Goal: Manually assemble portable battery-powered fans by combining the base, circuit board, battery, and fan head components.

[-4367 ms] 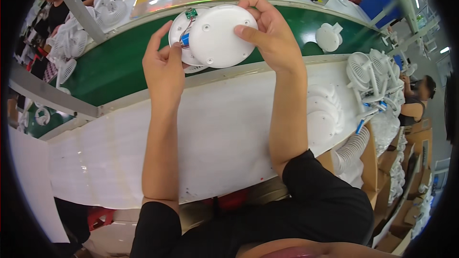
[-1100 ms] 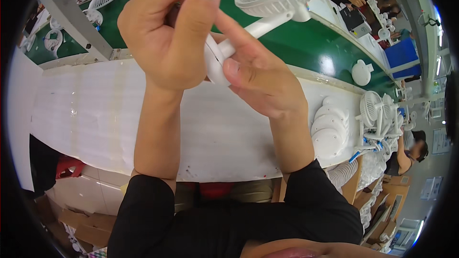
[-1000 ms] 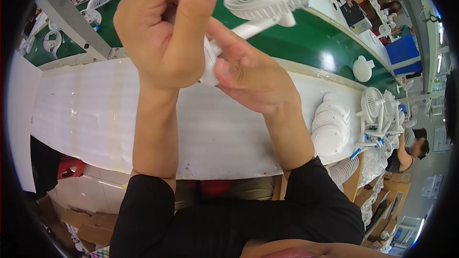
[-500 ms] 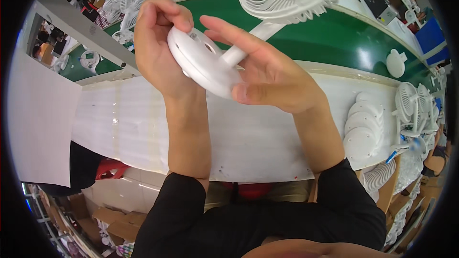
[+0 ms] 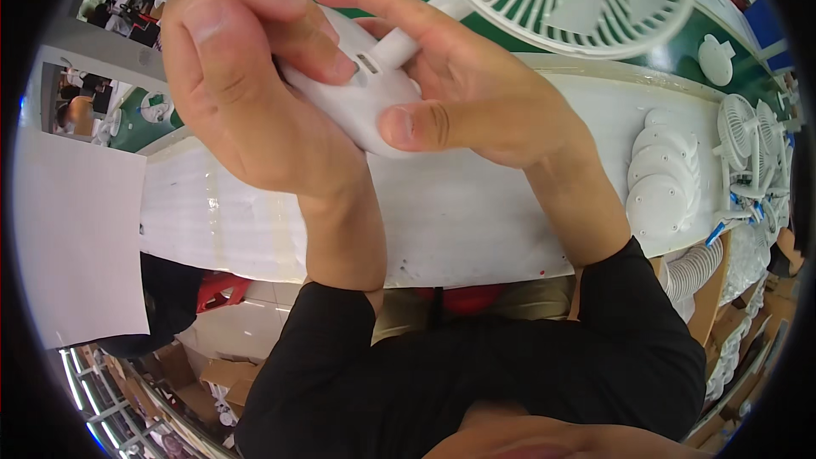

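A white desk fan is held up in front of me in both hands, tilted, its round base (image 5: 350, 104) toward my body. Its caged head (image 5: 595, 30) reaches away to the upper right. A short stem (image 5: 394, 48) rises from the base beside a small slot. My left hand (image 5: 246, 89) is closed around the base's left edge, with a fingertip pressing on its surface near the slot. My right hand (image 5: 480, 93) grips the other side, thumb on the base rim and fingers stretched behind the stem. The far side of the base is hidden.
Overlapping white round plates (image 5: 659, 187) lie at the right of the white worktable (image 5: 459, 229). More white fans (image 5: 748, 132) stand past them. A green belt (image 5: 510, 25) runs behind, carrying a white fan part (image 5: 716, 59). A white panel (image 5: 85, 238) stands at left.
The fan has turned and come closer, showing the slot beside its stem. My left fingers have moved from the base's edge onto its surface. The view has shifted a little.
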`<move>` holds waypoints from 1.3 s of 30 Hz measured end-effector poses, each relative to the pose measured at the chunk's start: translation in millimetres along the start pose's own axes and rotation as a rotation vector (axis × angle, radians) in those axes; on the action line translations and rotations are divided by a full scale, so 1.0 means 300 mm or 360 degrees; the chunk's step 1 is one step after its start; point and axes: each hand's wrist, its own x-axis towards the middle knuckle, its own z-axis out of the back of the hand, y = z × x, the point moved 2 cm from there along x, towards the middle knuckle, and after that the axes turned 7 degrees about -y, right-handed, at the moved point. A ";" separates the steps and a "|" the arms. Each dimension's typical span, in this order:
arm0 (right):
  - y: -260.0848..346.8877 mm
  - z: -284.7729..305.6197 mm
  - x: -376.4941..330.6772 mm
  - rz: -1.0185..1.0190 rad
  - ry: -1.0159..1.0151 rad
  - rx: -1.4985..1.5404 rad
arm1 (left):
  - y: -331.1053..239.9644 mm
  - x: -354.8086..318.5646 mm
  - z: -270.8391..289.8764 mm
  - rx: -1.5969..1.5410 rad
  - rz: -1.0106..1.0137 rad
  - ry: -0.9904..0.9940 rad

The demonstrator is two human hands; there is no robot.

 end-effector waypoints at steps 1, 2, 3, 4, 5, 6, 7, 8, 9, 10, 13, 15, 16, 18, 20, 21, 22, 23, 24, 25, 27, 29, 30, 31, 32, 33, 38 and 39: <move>-0.017 -0.014 0.006 0.0030 0.0019 0.0050 | -0.001 0.003 0.017 0.0016 0.0106 -0.0108; -0.037 -0.015 0.014 0.0066 0.0028 0.0084 | 0.017 0.002 0.029 0.0012 0.0213 -0.0214; -0.053 -0.015 0.023 0.0100 0.0039 0.0117 | 0.034 0.003 0.040 0.0008 0.0320 -0.0320; -0.057 -0.013 0.028 0.0132 0.0052 0.0150 | 0.046 0.004 0.045 0.0005 0.0430 -0.0428; -0.051 -0.016 0.024 0.0137 0.0061 0.0145 | 0.042 0.004 0.042 0.0002 0.0419 -0.0429; -0.045 -0.019 0.017 0.0164 0.0013 0.0140 | 0.039 0.002 0.036 -0.0076 0.0415 -0.0374; -0.039 -0.023 0.008 0.0188 -0.0036 0.0136 | 0.036 -0.002 0.032 -0.0152 0.0414 -0.0320; -0.035 -0.026 0.000 0.0208 -0.0085 0.0132 | 0.034 -0.008 0.030 -0.0227 0.0415 -0.0268; -0.032 -0.025 -0.005 0.0226 -0.0137 0.0129 | 0.033 -0.014 0.030 -0.0300 0.0418 -0.0217; -0.024 -0.027 -0.008 0.0217 -0.0144 0.0126 | 0.031 -0.018 0.032 -0.0304 0.0428 -0.0223; 0.005 -0.028 -0.010 0.0030 -0.0185 0.0000 | 0.007 -0.029 0.020 -0.0087 0.0326 0.0093; -0.002 -0.022 -0.010 -0.0040 -0.0204 -0.0035 | -0.006 -0.042 0.017 -0.0014 0.0302 0.0199; -0.007 -0.022 -0.007 -0.0003 -0.0181 -0.0064 | -0.018 -0.047 0.016 0.0138 0.0212 0.0148; -0.015 -0.022 -0.001 0.0083 -0.0133 -0.0122 | -0.046 -0.056 0.007 0.0440 0.0018 0.0049; -0.011 -0.029 -0.002 0.0208 -0.0056 -0.0163 | -0.058 -0.054 -0.007 0.0596 -0.0109 -0.0006; -0.008 -0.035 -0.003 0.0286 -0.0005 -0.0174 | -0.045 -0.048 -0.010 0.0451 0.0018 -0.0114; -0.013 -0.037 -0.005 0.0300 0.0017 -0.0179 | -0.028 -0.043 -0.012 0.0302 0.0145 -0.0221; -0.019 -0.039 -0.007 0.0417 0.0030 -0.0240 | -0.013 -0.038 -0.012 0.0149 0.0271 -0.0326; -0.019 -0.042 -0.007 0.0533 0.0041 -0.0299 | -0.003 -0.036 -0.008 -0.0009 0.0399 -0.0428; -0.016 -0.049 -0.008 0.0536 0.0053 -0.0305 | -0.006 -0.039 -0.012 -0.0160 0.0447 -0.0313; -0.020 -0.064 -0.002 0.0519 0.0039 -0.0187 | -0.004 -0.038 -0.009 -0.0312 0.0492 -0.0205; -0.028 -0.066 0.002 0.0490 0.0014 -0.0066 | 0.013 -0.032 -0.004 -0.0617 0.0535 -0.0057; -0.028 -0.063 0.001 0.0473 0.0008 -0.0064 | 0.014 -0.034 0.000 -0.0615 0.0549 -0.0069; -0.018 -0.056 0.002 0.0454 0.0070 -0.0107 | 0.012 -0.034 0.000 -0.0568 0.0547 -0.0076; -0.005 -0.047 0.004 0.0434 0.0133 -0.0149 | 0.008 -0.032 -0.001 -0.0522 0.0545 -0.0083; 0.006 -0.042 0.005 0.0415 0.0197 -0.0192 | 0.004 -0.032 -0.002 -0.0475 0.0542 -0.0089; -0.003 -0.037 -0.002 0.0554 0.0182 -0.0513 | 0.019 -0.038 -0.010 -0.0596 0.0281 0.0003; 0.000 -0.039 -0.002 0.0611 0.0156 -0.0600 | 0.015 -0.033 -0.015 -0.0645 0.0193 0.0038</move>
